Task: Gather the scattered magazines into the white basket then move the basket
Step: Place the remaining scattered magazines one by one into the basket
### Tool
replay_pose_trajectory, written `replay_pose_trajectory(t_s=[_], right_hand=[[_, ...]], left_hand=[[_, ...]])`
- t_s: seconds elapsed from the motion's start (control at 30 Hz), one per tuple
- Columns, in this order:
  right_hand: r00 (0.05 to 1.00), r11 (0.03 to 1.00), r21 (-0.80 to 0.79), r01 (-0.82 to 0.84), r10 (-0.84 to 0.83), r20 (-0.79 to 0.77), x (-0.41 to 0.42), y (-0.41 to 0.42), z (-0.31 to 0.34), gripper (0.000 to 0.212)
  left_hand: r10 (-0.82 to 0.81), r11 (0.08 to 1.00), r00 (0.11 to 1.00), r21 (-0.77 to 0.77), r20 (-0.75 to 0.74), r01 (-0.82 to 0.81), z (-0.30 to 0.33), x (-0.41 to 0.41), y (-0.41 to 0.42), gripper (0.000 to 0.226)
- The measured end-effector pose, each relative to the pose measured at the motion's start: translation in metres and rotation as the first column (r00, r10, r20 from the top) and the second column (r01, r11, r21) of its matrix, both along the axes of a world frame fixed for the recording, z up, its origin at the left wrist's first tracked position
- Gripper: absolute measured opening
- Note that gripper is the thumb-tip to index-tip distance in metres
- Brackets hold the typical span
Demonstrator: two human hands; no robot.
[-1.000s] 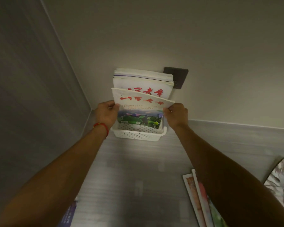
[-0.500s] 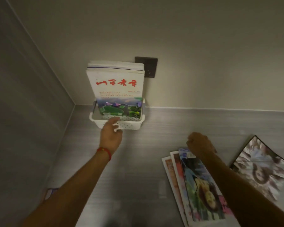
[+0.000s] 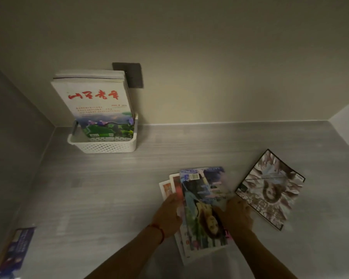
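Observation:
The white perforated basket (image 3: 103, 147) stands in the far left corner against the wall. Several magazines (image 3: 95, 101) stand upright in it, the front one white with red lettering. Near me a fanned stack of three magazines (image 3: 204, 200) lies on the grey surface. My left hand (image 3: 168, 215) grips the stack's left edge and my right hand (image 3: 237, 215) grips its right edge. A dark-bordered magazine (image 3: 270, 188) lies flat just right of my right hand. A blue magazine (image 3: 14, 250) lies at the near left edge.
A dark wall plate (image 3: 133, 75) sits on the wall behind the basket. Walls close in the surface at the back, left and far right. Bare grey surface stretches between the basket and the stack.
Both hands left the basket after setting the white magazine in it. They came back toward me and took hold of the fanned stack on both sides. The view shifted right.

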State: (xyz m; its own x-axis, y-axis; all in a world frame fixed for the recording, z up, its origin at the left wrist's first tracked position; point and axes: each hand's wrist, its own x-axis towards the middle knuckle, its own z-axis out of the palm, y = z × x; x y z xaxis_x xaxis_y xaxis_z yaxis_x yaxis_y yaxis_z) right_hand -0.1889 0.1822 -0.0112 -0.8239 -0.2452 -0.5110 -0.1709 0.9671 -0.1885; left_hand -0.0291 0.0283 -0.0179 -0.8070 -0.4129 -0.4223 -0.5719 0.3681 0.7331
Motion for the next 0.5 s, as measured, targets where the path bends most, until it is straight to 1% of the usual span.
replay_pose_trajectory(t_s=[0.07, 0.1, 0.13, 0.17, 0.2, 0.23, 0.27, 0.3, 0.33, 0.37, 0.4, 0.43, 0.47, 0.5], right_hand=[[0.999, 0.999, -0.033, 0.035, -0.035, 0.001, -0.004, 0.000, 0.000, 0.097], [0.999, 0.996, -0.073, 0.044, -0.045, -0.003, -0.007, 0.002, 0.000, 0.089], [0.999, 0.989, -0.143, 0.044, -0.045, -0.003, -0.010, 0.004, -0.002, 0.074], [0.999, 0.970, -0.241, 0.033, -0.034, 0.002, -0.013, 0.008, -0.003, 0.054], [1.000, 0.938, -0.345, 0.005, -0.003, 0.006, -0.016, 0.011, -0.002, 0.034], [0.999, 0.905, -0.424, -0.042, 0.047, 0.002, -0.017, 0.013, 0.001, 0.019], [0.994, 0.876, -0.473, -0.100, 0.107, -0.013, -0.019, 0.014, 0.006, 0.010], [0.985, 0.849, -0.503, -0.162, 0.168, -0.035, -0.021, 0.013, 0.013, 0.007], [0.971, 0.820, -0.524, -0.229, 0.229, -0.067, -0.024, 0.011, 0.022, 0.005], [0.951, 0.786, -0.541, -0.301, 0.292, -0.105, -0.028, 0.006, 0.032, 0.005], [0.921, 0.745, -0.548, -0.381, 0.359, -0.151, -0.031, -0.001, 0.045, 0.007], [0.881, 0.697, -0.546, -0.465, 0.428, -0.204, -0.034, -0.010, 0.059, 0.010], [0.830, 0.642, -0.535, -0.549, 0.494, -0.260, -0.035, -0.020, 0.074, 0.012], [0.771, 0.577, -0.524, -0.627, 0.556, -0.311, -0.035, -0.032, 0.089, 0.013]], left_hand=[[-0.006, 1.000, 1.000, -0.011, 0.004, 0.006, -0.002, 0.002, 0.000, 0.068], [-0.016, 1.000, 1.000, 0.004, -0.005, 0.016, -0.003, 0.003, -0.001, 0.065], [-0.032, 0.999, 0.999, 0.025, -0.019, 0.032, -0.003, 0.003, -0.002, 0.061], [-0.040, 0.998, 0.999, 0.045, -0.030, 0.041, -0.002, 0.004, -0.004, 0.056], [-0.020, 0.998, 0.999, 0.055, -0.033, 0.021, 0.001, 0.004, -0.006, 0.052], [0.036, 0.999, 0.999, 0.042, -0.032, -0.035, 0.006, 0.005, -0.008, 0.047], [0.111, 0.993, 0.993, -0.036, -0.038, -0.112, 0.011, 0.005, -0.011, 0.042], [0.180, 0.969, 0.981, -0.156, -0.072, -0.190, 0.019, 0.004, -0.014, 0.038], [0.215, 0.933, 0.964, -0.259, -0.154, -0.250, 0.028, 0.001, -0.017, 0.036], [0.199, 0.906, 0.943, -0.318, -0.266, -0.281, 0.039, -0.003, -0.019, 0.036], [0.134, 0.892, 0.923, -0.362, -0.360, -0.271, 0.051, -0.009, -0.022, 0.038], [0.037, 0.865, 0.914, -0.444, -0.403, -0.231, 0.063, -0.016, -0.025, 0.044], [-0.084, 0.800, 0.915, -0.574, -0.394, -0.174, 0.073, -0.023, -0.029, 0.051], [-0.198, 0.698, 0.924, -0.709, -0.328, -0.103, 0.082, -0.029, -0.033, 0.057]])
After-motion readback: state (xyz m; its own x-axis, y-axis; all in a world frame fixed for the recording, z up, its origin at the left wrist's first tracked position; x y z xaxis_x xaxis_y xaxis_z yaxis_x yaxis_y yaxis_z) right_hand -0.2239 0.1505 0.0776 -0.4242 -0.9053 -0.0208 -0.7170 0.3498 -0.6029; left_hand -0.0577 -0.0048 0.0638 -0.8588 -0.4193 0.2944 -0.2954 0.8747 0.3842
